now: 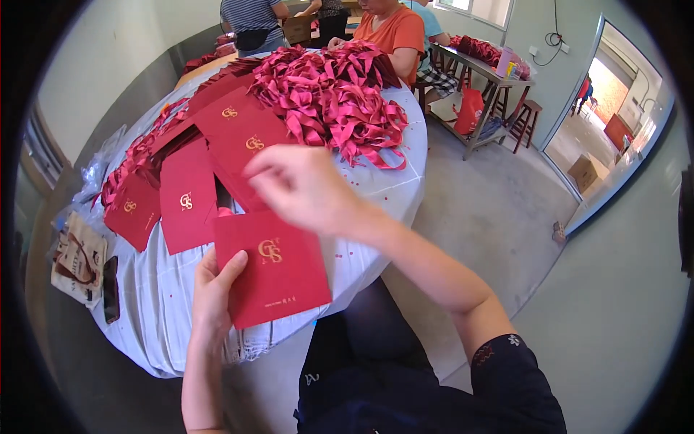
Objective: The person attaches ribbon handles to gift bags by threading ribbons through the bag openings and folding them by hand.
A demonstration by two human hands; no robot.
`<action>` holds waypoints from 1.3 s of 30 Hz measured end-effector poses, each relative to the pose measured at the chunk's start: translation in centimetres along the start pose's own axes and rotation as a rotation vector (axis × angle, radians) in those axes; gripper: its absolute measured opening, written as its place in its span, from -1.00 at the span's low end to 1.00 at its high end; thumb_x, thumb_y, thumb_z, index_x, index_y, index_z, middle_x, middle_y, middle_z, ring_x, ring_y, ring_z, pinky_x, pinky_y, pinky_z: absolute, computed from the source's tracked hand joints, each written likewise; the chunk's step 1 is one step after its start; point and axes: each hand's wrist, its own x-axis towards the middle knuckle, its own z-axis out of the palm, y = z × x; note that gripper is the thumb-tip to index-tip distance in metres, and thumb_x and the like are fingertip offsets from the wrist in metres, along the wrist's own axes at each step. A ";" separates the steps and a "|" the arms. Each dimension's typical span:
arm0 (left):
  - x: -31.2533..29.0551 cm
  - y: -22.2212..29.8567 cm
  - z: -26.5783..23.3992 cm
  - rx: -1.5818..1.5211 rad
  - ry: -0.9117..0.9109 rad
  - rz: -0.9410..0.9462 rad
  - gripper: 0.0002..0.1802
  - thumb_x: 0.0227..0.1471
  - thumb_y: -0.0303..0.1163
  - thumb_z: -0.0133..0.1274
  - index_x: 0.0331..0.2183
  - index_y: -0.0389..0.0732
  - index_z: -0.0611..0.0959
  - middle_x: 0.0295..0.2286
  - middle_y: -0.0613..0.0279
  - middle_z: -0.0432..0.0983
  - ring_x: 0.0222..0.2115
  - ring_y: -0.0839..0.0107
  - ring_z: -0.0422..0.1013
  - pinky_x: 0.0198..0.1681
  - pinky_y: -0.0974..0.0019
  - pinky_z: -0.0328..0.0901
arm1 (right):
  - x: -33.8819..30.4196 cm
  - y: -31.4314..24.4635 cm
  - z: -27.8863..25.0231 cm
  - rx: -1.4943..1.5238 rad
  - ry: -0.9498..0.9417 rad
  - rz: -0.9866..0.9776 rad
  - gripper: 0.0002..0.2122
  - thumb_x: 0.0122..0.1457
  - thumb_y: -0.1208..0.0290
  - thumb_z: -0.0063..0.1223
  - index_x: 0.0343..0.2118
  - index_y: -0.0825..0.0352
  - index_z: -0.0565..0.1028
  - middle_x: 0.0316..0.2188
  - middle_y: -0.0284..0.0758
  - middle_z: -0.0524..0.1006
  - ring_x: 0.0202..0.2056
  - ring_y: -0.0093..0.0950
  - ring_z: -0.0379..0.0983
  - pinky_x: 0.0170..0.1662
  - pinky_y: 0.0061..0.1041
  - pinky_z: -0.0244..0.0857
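My left hand (215,286) is closed on the lower left side of a flat red paper bag (282,271), with the thumb on its front. The bag bears a gold emblem and is tilted over the table's near edge. Just above its upper edge hovers my right hand (303,189), slightly blurred, fingers curled together; whatever they may pinch is hidden. Beyond the hands lie more red bags (189,199) with the same emblem, overlapping in a fan. A large heap of shiny crimson ribbons (329,98) covers the far part of the pile.
A white cloth covers the round table (148,318). At its left edge lie a dark phone (110,289), a printed cloth pouch (79,260) and clear plastic. Across the table sits a person in an orange shirt (394,36). Stools (525,119) and a side table stand at the right.
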 end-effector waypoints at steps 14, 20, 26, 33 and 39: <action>2.1 -2.0 -3.5 0.730 0.078 0.372 -0.43 -0.05 -0.66 0.09 0.04 -0.18 0.36 -0.23 0.13 0.39 -0.35 0.47 0.50 -0.40 0.51 0.39 | -6.0 11.6 -6.1 -0.772 -0.089 0.130 -0.86 0.02 0.37 0.16 -0.47 0.31 0.45 -0.44 -0.26 0.46 -0.30 -0.25 0.38 -0.19 -0.31 0.20; 2.0 0.0 -4.2 0.637 0.062 0.229 -0.63 0.00 -0.62 0.09 -0.11 -0.22 0.43 -0.23 0.23 0.30 -0.43 0.57 0.48 -0.46 0.59 0.40 | -6.6 5.9 -3.6 -0.469 -0.323 -0.106 -0.93 0.05 0.45 0.10 -0.42 0.28 0.45 -0.45 -0.34 0.47 -0.26 -0.35 0.35 -0.16 -0.37 0.18; 1.6 0.3 -5.0 0.507 0.072 0.300 -0.61 -0.07 -0.70 0.11 -0.14 -0.28 0.45 -0.18 0.24 0.34 -0.56 0.73 0.39 -0.55 0.66 0.25 | -7.8 5.3 -6.2 -0.522 -0.516 0.055 -0.90 0.06 0.41 0.10 -0.36 0.27 0.48 -0.44 -0.35 0.48 -0.25 -0.38 0.35 -0.11 -0.37 0.18; -0.1 2.0 -5.3 0.588 0.145 0.615 -0.60 -0.02 -0.74 0.04 -0.09 -0.29 0.45 -0.14 0.29 0.37 -0.35 0.62 0.43 -0.30 0.57 0.33 | -6.5 5.5 -4.8 -0.551 -0.434 0.125 -0.80 0.05 0.29 0.15 -0.40 0.33 0.49 -0.54 -0.28 0.53 -0.37 -0.30 0.46 -0.24 -0.31 0.28; -2.0 1.5 -4.0 0.926 0.281 0.905 -0.62 -0.08 -0.79 0.05 -0.16 -0.29 0.46 -0.20 0.18 0.32 -0.49 0.55 0.35 -0.42 0.52 0.28 | -6.1 6.2 -1.8 -0.810 -0.495 0.284 -0.77 0.02 0.28 0.18 -0.51 0.37 0.47 -0.53 -0.17 0.54 -0.37 -0.18 0.48 -0.28 -0.22 0.31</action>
